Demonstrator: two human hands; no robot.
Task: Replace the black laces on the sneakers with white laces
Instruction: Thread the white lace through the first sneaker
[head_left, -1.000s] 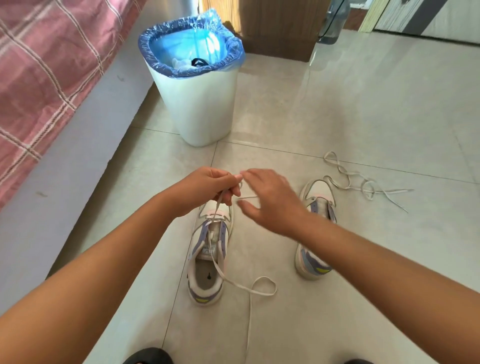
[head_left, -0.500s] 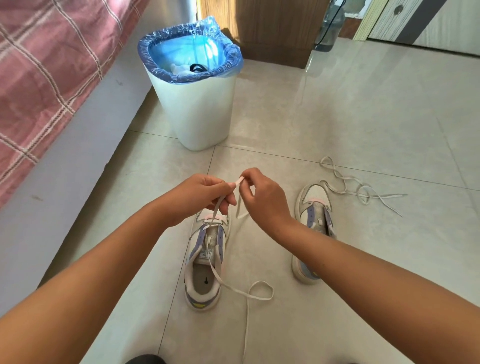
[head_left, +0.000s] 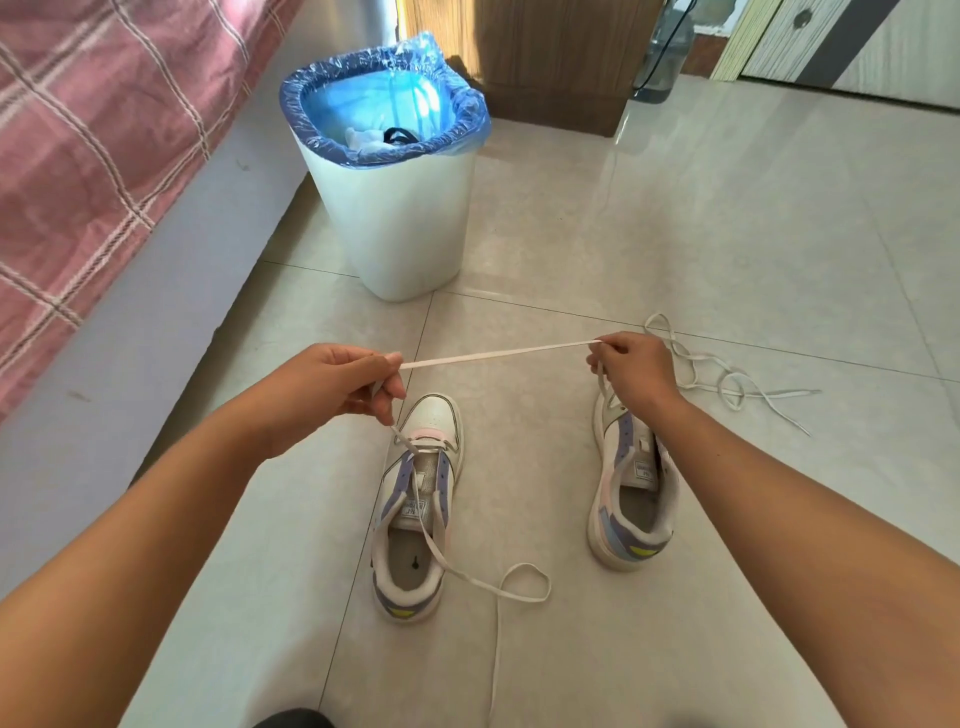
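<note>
glossy pale tiled floor, plaid-covered bed at left, wooden cabinet behind a blue-lined bin

White lace stretched taut above two unlaced sneakers; another lies loose.

Our two bare forearms reaching forward and spread apart, our left hand curled in a pinching grip with thumb over fingers, our right hand likewise curled in a fingertip pinch, wrists roughly level.
</note>
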